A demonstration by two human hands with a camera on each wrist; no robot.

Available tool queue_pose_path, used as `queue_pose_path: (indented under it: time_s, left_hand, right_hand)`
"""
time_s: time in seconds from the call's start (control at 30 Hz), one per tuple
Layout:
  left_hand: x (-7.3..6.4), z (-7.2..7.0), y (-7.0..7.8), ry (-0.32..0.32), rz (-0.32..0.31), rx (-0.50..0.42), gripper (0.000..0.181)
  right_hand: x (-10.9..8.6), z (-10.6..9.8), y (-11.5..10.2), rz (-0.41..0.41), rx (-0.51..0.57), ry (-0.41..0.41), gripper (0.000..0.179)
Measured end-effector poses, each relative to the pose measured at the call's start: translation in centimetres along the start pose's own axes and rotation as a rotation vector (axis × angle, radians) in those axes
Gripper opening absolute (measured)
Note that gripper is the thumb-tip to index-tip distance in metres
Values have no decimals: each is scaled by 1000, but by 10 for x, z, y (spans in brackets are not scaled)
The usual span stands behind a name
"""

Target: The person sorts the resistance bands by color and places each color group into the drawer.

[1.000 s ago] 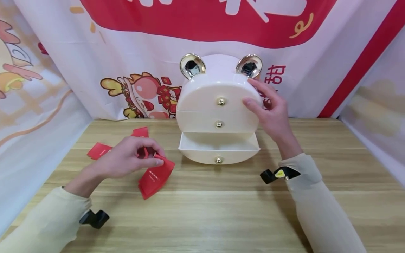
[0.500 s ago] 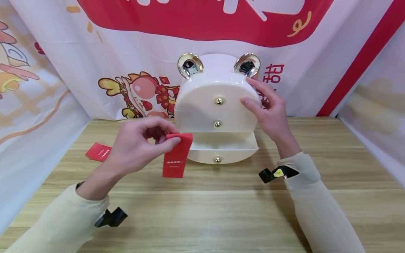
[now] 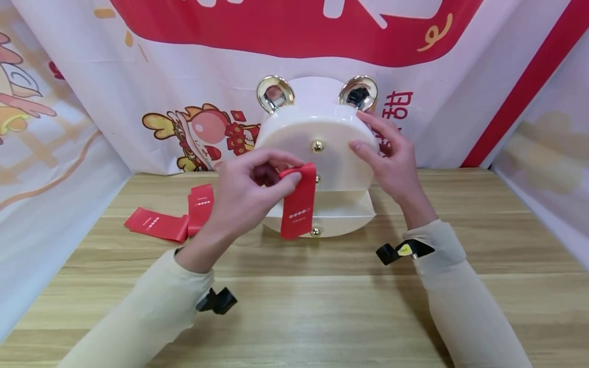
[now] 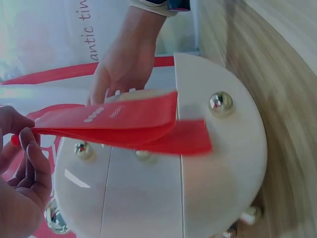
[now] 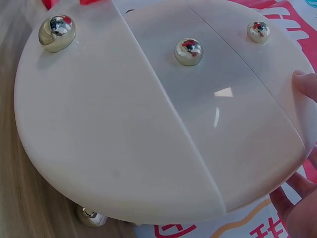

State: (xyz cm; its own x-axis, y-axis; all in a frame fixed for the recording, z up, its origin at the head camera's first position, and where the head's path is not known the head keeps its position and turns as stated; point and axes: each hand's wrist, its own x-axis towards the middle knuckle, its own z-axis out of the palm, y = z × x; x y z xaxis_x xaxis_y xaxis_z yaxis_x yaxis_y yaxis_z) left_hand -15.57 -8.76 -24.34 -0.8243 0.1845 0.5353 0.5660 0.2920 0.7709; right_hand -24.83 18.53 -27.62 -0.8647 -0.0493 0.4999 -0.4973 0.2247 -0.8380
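My left hand (image 3: 244, 194) pinches a red folded packet (image 3: 298, 212) with white dots and small lettering between thumb and fingers. In the left wrist view the packet (image 4: 109, 119) hangs in layers that spread apart at the far end. It overlaps the front of a white rounded drawer box (image 3: 313, 115) with gold knobs and gold-rimmed, ear-like discs. The box's bottom drawer (image 3: 347, 226) is pulled out, its inside partly hidden by the packet. My right hand (image 3: 398, 171) holds the box's upper right side, thumb on the front and fingers around the edge.
More red packets (image 3: 201, 207) lie on the wooden table (image 3: 294, 317) left of the box, partly behind my left forearm. A printed white and red cloth (image 3: 207, 76) hangs close behind the box. Cloth walls stand along both sides.
My left hand has lifted the red packet off the table and carried it right and up, in front of the box. The right hand keeps its place on the box.
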Motion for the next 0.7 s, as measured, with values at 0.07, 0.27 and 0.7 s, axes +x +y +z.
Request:
queue_pose_path:
  time_s: [0.07, 0.27, 0.7]
  left_hand:
    - [4, 9, -1, 38, -15, -47, 19]
    - [13, 38, -4, 160, -32, -178, 21]
    - [29, 82, 2, 330, -17, -276, 21]
  right_hand:
    - [0, 0, 0, 0, -7, -1, 51]
    - [-2, -2, 1, -12, -33, 0, 52]
    - [-3, -3, -1, -46, -104, 4, 52]
